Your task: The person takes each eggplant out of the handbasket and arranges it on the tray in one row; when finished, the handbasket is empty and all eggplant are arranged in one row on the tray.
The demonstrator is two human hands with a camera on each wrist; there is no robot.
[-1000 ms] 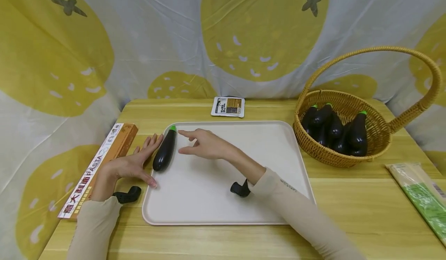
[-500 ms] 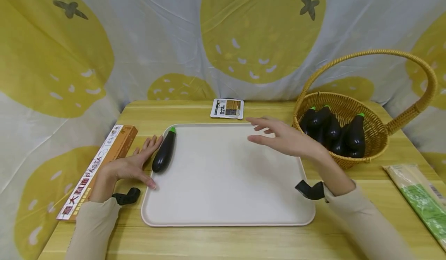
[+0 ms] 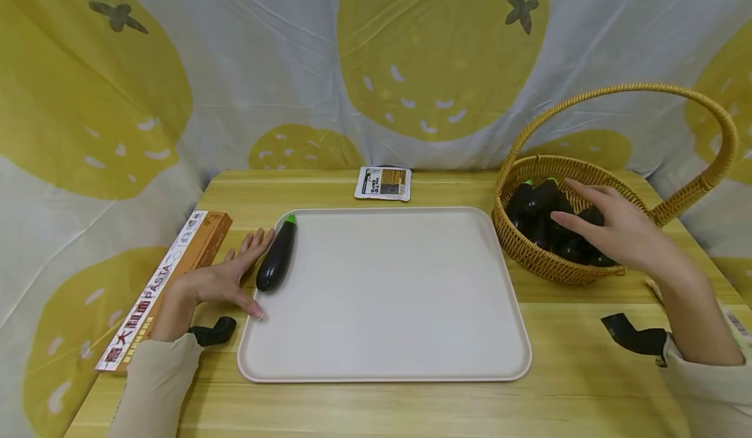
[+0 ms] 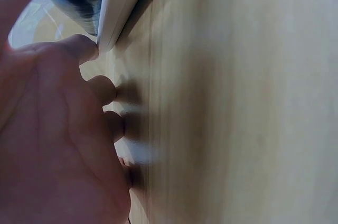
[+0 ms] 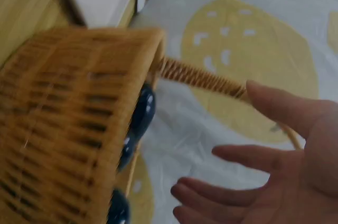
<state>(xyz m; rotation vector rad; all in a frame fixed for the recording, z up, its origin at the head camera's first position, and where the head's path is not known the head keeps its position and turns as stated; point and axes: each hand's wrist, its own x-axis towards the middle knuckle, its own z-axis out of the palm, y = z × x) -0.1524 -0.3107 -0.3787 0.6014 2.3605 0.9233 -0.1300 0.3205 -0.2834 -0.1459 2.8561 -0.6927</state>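
Yellow-printed cloth [image 3: 282, 66] backs the wooden surface [image 3: 376, 408]. The right hand [image 3: 628, 229], released with fingers extended, hovers over dark eggplants [image 3: 539, 199] in the wicker basket [image 3: 540, 263] at right. The left hand [image 3: 220, 281], spread and free, touches the white tray [image 3: 388, 294] beside a single eggplant [image 3: 277, 255] along its left edge; farther left lies a pasta box [image 3: 155, 288].

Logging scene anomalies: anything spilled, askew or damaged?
Nothing stands out: no visible spill or damage. One glossy black eggplant lies along the white rectangular tray's left edge; more eggplants sit inside the brown wicker basket.
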